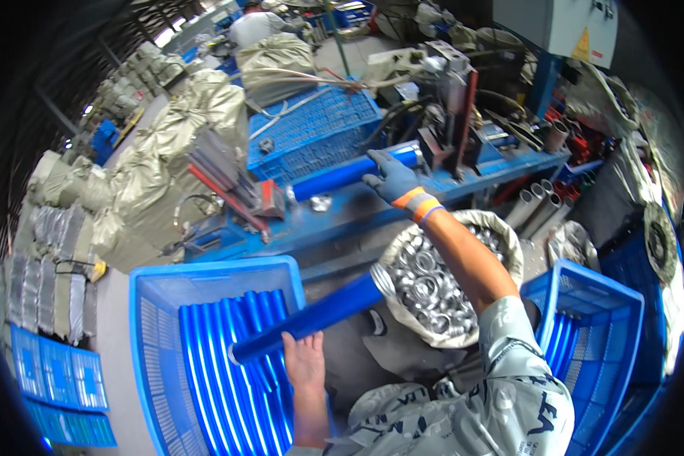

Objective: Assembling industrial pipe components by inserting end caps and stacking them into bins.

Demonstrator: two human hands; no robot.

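Left hand (305, 366) holds a blue tube (327, 313); right hand (395, 181), spread, seemingly touches another tube (330, 181).

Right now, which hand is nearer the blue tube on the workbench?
Right: your right hand is at the right part of the bench tube; your left hand is farther off, at another blue tube.

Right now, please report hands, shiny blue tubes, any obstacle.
Bare left hand touching slanted tube. Grey-gloved right hand on bench tube. Possible obstacle: white woven sack of silver rings, below right forearm.
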